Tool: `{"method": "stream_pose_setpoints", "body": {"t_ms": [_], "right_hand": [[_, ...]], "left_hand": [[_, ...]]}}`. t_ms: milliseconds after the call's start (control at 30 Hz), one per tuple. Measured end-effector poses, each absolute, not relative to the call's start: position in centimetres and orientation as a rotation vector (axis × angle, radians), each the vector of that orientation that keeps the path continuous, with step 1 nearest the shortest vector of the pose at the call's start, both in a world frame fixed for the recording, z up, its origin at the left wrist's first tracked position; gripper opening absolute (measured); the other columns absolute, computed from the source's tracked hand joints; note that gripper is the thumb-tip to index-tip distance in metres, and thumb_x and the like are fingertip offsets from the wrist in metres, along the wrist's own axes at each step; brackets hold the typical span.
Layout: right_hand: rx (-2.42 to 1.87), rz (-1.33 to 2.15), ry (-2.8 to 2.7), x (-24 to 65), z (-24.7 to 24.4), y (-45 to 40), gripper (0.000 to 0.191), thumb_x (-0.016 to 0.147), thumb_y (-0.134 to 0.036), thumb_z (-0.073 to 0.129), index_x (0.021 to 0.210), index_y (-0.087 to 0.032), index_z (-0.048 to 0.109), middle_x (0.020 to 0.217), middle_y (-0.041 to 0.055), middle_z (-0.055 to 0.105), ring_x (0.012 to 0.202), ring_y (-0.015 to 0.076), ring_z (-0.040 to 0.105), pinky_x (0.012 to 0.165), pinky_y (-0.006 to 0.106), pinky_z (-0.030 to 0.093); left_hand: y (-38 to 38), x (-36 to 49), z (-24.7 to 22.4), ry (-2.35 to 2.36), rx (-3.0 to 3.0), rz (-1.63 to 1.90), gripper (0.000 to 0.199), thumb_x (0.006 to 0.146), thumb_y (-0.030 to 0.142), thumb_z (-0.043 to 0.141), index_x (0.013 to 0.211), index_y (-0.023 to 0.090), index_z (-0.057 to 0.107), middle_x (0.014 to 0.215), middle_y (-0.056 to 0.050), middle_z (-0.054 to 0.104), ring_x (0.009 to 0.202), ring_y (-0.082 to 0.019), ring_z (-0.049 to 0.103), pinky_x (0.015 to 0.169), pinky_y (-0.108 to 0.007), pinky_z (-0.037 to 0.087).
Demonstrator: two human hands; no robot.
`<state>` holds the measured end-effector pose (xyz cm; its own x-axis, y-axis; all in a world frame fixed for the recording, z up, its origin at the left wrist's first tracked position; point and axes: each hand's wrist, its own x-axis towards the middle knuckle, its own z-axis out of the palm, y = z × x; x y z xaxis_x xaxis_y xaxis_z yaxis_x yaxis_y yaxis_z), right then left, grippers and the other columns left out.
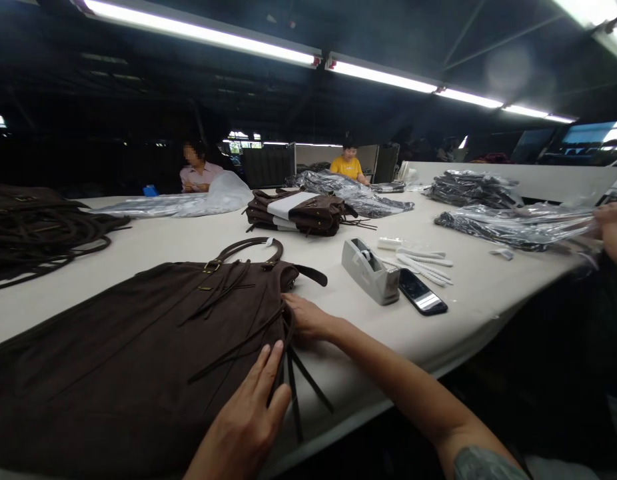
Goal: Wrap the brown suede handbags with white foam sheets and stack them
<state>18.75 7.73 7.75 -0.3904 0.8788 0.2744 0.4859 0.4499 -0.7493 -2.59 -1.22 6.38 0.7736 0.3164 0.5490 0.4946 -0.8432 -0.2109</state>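
Observation:
A large dark brown bag (123, 360) lies flat on the table in front of me, with looped handles, a buckle and thin straps trailing from its right end. My left hand (251, 417) rests on the near right edge of the bag, fingers stretched out and lying along it. At the same end, farther up, my right hand (311, 320) touches the bag's side. Its fingertips are hidden behind the edge and straps, so its grip does not show.
Right of the bag are a grey tape dispenser (371, 270), a phone (422, 292) and white strips (426, 267). Beyond lie folded brown bags (298, 210) and plastic-wrapped bundles (471, 190). More brown bags (33, 230) are piled left. Another person's hand (613, 230) holds plastic at right; two people sit behind.

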Motion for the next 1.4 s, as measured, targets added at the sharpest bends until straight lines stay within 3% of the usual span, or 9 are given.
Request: {"method": "stream_pose_setpoints", "body": {"t_ms": [167,333,567,733,867,1067,1200,1300,1400], "right_hand": [[-1.321,1.091,-1.671,19.3,8.1,11.2,0.015,0.072,-0.007,0.056,0.067,-0.017,0.066,0.072,0.0009,0.069,0.084,0.0200,0.065,0.088,0.033,0.051],[-1.494,1.176,-1.246,19.5,6.7,11.6,0.025,0.076,-0.006,0.045,0.054,-0.017,0.049,0.048,-0.0025,0.053,0.045,0.0103,0.053,0.052,0.023,0.052],[-1.543,1.213,-0.979,20.9,6.4,12.5,0.020,0.079,-0.004,0.062,0.064,-0.013,0.055,0.050,-0.0036,0.055,0.048,0.0100,0.058,0.052,0.022,0.054],[-1.487,1.169,-0.869,21.4,6.9,14.5,0.012,0.091,-0.020,0.063,0.083,-0.011,0.060,0.072,-0.0031,0.061,0.059,0.0077,0.059,0.057,0.021,0.053],[-1.389,1.132,-0.834,22.6,7.5,13.5,0.007,0.089,-0.018,0.063,0.087,-0.011,0.059,0.079,0.0020,0.064,0.066,0.0087,0.061,0.066,0.022,0.053],[-1.374,1.147,-1.019,20.0,8.1,10.1,0.034,0.087,-0.045,0.062,0.103,-0.016,0.062,0.098,0.0073,0.067,0.078,0.0153,0.065,0.076,0.031,0.054],[-1.488,0.877,-1.284,17.3,8.1,10.7,0.063,0.067,-0.027,0.077,0.125,-0.017,0.055,0.120,0.0096,0.065,0.109,0.0238,0.061,0.099,0.039,0.047],[-1.491,0.868,-1.358,17.3,8.2,11.0,0.063,0.064,-0.018,0.069,0.126,-0.014,0.057,0.122,0.0120,0.065,0.111,0.0283,0.061,0.100,0.044,0.048],[-1.341,0.977,-1.456,19.2,8.4,9.2,0.064,0.067,-0.025,0.068,0.129,-0.016,0.060,0.128,0.0111,0.064,0.116,0.0300,0.060,0.101,0.043,0.048]], "left_hand": [[-1.0,-2.4,6.3,-0.600,-2.607,-0.758,0.020,0.090,0.004,0.042,0.085,0.017,0.056,0.143,-0.018,0.050,0.133,-0.028,0.049,0.100,-0.036,0.052],[-1.0,-2.9,6.4,-0.610,-2.677,-0.791,0.026,0.088,0.002,0.038,0.089,0.019,0.058,0.142,-0.013,0.053,0.133,-0.024,0.048,0.103,-0.036,0.051],[-0.8,-3.2,5.7,-0.576,-2.673,-0.863,0.022,0.090,0.006,0.041,0.091,0.019,0.058,0.144,-0.015,0.050,0.136,-0.026,0.045,0.104,-0.036,0.049],[-1.0,-3.2,5.7,-0.588,-2.661,-0.836,0.022,0.089,0.007,0.039,0.091,0.019,0.057,0.144,-0.017,0.049,0.136,-0.026,0.044,0.103,-0.037,0.050],[-0.8,-3.2,5.5,-0.597,-2.654,-0.882,0.025,0.087,0.004,0.037,0.089,0.019,0.057,0.143,-0.016,0.051,0.135,-0.025,0.046,0.103,-0.037,0.051],[-0.2,0.8,3.4,-0.677,-2.547,-0.937,0.026,0.085,0.001,0.036,0.085,0.016,0.057,0.130,-0.019,0.061,0.122,-0.029,0.059,0.095,-0.038,0.055],[-0.3,4.1,5.1,-0.808,-2.716,-0.756,0.011,0.087,0.011,0.051,0.090,0.011,0.062,0.124,-0.027,0.062,0.116,-0.035,0.062,0.095,-0.045,0.054],[0.4,2.7,9.4,-0.781,-3.140,-0.787,0.019,0.082,0.025,0.067,0.099,0.017,0.065,0.125,-0.015,0.065,0.112,-0.027,0.065,0.098,-0.035,0.053],[3.0,-2.3,14.9,-1.079,-3.221,-1.148,0.020,0.085,0.033,0.064,0.102,0.024,0.066,0.119,-0.003,0.069,0.104,-0.018,0.066,0.092,-0.025,0.051]]}}
